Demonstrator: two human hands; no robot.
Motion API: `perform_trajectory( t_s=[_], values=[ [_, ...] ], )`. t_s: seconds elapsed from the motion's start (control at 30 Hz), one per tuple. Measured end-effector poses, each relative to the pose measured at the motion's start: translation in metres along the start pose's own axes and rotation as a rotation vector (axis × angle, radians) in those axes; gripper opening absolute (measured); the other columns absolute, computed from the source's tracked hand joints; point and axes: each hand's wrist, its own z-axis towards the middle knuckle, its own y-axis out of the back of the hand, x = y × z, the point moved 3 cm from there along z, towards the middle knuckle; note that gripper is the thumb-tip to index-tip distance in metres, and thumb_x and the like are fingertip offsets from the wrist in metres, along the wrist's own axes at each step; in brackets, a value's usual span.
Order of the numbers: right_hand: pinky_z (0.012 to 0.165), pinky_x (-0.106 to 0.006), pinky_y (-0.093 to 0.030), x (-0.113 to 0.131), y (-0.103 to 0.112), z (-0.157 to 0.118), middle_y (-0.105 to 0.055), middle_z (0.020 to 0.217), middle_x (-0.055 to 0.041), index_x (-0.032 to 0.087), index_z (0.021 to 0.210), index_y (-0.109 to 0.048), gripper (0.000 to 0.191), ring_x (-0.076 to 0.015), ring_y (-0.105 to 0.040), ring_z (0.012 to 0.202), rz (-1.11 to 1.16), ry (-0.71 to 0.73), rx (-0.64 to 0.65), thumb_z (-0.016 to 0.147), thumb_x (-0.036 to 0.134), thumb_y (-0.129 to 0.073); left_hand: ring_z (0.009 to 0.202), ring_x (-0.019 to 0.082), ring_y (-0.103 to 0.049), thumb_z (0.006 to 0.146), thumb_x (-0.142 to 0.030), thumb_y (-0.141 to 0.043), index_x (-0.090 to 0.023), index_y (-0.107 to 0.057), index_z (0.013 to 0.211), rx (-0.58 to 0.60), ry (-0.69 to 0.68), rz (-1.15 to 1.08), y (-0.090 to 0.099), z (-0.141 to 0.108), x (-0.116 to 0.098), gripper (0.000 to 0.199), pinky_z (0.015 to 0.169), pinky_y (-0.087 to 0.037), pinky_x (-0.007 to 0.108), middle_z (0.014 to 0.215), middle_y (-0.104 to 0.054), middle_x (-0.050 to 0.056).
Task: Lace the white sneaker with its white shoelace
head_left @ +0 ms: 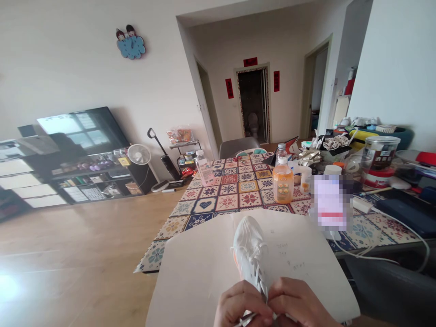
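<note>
A white lace-up sneaker (250, 240) lies on a large white sheet (194, 272), its toe pointing away from me. White shoelaces (258, 268) run loosely down its front toward my fingers. My left hand (240, 304) is closed at the near end of the sneaker, around a thin shiny metal tool (245, 319) that is mostly hidden. Beside it, my right hand (294, 302) has its fingers pinched together at the lace, close to the left fingertips. Both hands cover the sneaker's heel end, and the exact grip is partly hidden.
Faint handwriting marks the sheet. Beyond lie a patterned tablecloth (228, 200), an orange-filled bottle (283, 184), a clear pinkish bottle (204, 168) and a blurred upright phone (329, 202). A white cable (405, 222) crosses the right side near jars and clutter.
</note>
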Motion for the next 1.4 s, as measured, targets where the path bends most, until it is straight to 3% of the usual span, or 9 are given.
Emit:
perform_trajectory(
  t_s=[0.3, 0.5, 0.63, 0.73, 0.83, 0.93, 1.13, 1.3, 1.4],
  values=[
    [0.051, -0.026, -0.052, -0.011, -0.009, -0.009, -0.074, 0.068, -0.0024, 0.029, 0.103, -0.062, 0.025, -0.0187, -0.067, 0.051, -0.190, 0.272, -0.261, 0.108, 0.039, -0.039, 0.057, 0.014, -0.059, 0.088, -0.031, -0.077, -0.026, -0.080, 0.088, -0.053, 0.030, 0.004, -0.005, 0.000, 0.005, 0.006, 0.055, -0.043, 0.022, 0.066, -0.069, 0.004],
    [0.057, -0.027, -0.053, -0.031, -0.020, -0.021, -0.076, 0.078, -0.0018, 0.034, 0.109, -0.069, 0.017, -0.0178, -0.065, 0.054, -0.148, 0.268, -0.350, 0.101, 0.043, -0.056, 0.055, 0.014, -0.058, 0.089, -0.038, -0.075, -0.025, -0.081, 0.086, -0.080, 0.048, 0.012, -0.002, -0.003, 0.009, 0.015, 0.054, -0.041, 0.024, 0.064, -0.069, 0.004],
    [0.075, -0.034, -0.058, -0.027, -0.007, -0.015, -0.075, 0.088, -0.0056, 0.031, 0.088, -0.071, 0.020, -0.0244, -0.071, 0.083, 0.186, 0.131, -0.275, 0.097, 0.045, -0.061, 0.064, 0.016, -0.062, 0.089, -0.032, -0.076, -0.026, -0.083, 0.086, -0.120, 0.080, -0.046, 0.008, -0.006, 0.009, 0.009, 0.063, -0.047, 0.025, 0.069, -0.072, 0.004],
    [0.087, -0.041, -0.056, -0.024, 0.004, -0.008, -0.072, 0.079, -0.0042, 0.028, 0.079, -0.064, 0.028, -0.0283, -0.069, 0.098, 0.613, 0.014, -0.380, 0.092, 0.053, -0.067, 0.074, 0.018, -0.064, 0.087, -0.033, -0.077, -0.023, -0.080, 0.077, -0.357, 0.169, -0.203, 0.021, -0.008, 0.012, 0.015, 0.072, -0.051, 0.025, 0.072, -0.070, 0.004],
    [0.073, -0.033, -0.057, -0.029, 0.005, -0.004, -0.051, 0.054, 0.0048, 0.028, 0.076, -0.054, 0.035, -0.0186, -0.061, 0.062, 1.096, -0.149, -0.454, 0.093, 0.057, -0.064, 0.076, 0.015, -0.065, 0.076, -0.034, -0.088, -0.022, -0.077, 0.076, -0.652, 0.272, -0.519, 0.036, -0.008, 0.017, 0.016, 0.080, -0.056, 0.025, 0.073, -0.065, -0.001],
    [0.046, -0.020, -0.040, -0.044, 0.009, -0.006, -0.024, 0.051, 0.0103, 0.026, 0.075, -0.046, 0.038, -0.0104, -0.023, 0.040, 1.325, -0.227, -0.452, 0.096, 0.054, -0.059, 0.051, 0.005, -0.053, 0.066, -0.027, -0.094, -0.023, -0.075, 0.084, -0.728, 0.334, -0.772, 0.051, -0.005, 0.021, 0.026, 0.056, -0.053, 0.016, 0.070, -0.056, -0.006],
    [0.039, -0.019, -0.017, -0.074, 0.018, -0.022, -0.024, 0.049, 0.0124, 0.024, 0.064, -0.033, 0.063, -0.0058, -0.014, 0.037, 1.099, -0.362, -0.024, 0.081, 0.075, -0.066, 0.041, -0.001, -0.015, 0.080, -0.035, -0.085, -0.024, -0.068, 0.099, -0.558, 0.415, -0.627, 0.081, -0.014, 0.026, 0.027, 0.039, -0.023, 0.010, 0.068, -0.045, -0.010],
    [0.053, -0.023, -0.030, -0.066, 0.012, -0.014, -0.046, 0.065, 0.0036, 0.019, 0.063, -0.052, 0.054, -0.0109, -0.037, 0.056, 0.883, -0.427, 0.140, 0.091, 0.063, -0.063, 0.040, 0.005, -0.019, 0.091, -0.058, -0.064, -0.018, -0.065, 0.101, -0.032, 0.627, -0.199, 0.069, -0.018, 0.034, 0.042, 0.044, -0.018, 0.017, 0.045, -0.036, -0.012],
    [0.060, -0.023, -0.031, -0.059, 0.008, -0.007, -0.049, 0.072, 0.0045, 0.019, 0.078, -0.060, 0.033, -0.0125, -0.039, 0.065, 0.698, -0.537, 0.210, 0.095, 0.046, -0.067, 0.038, 0.007, -0.026, 0.093, -0.049, -0.059, -0.015, -0.068, 0.085, 0.189, 0.786, 0.128, 0.057, -0.016, 0.036, 0.035, 0.043, -0.020, 0.021, 0.042, -0.033, -0.012]
  ],
)
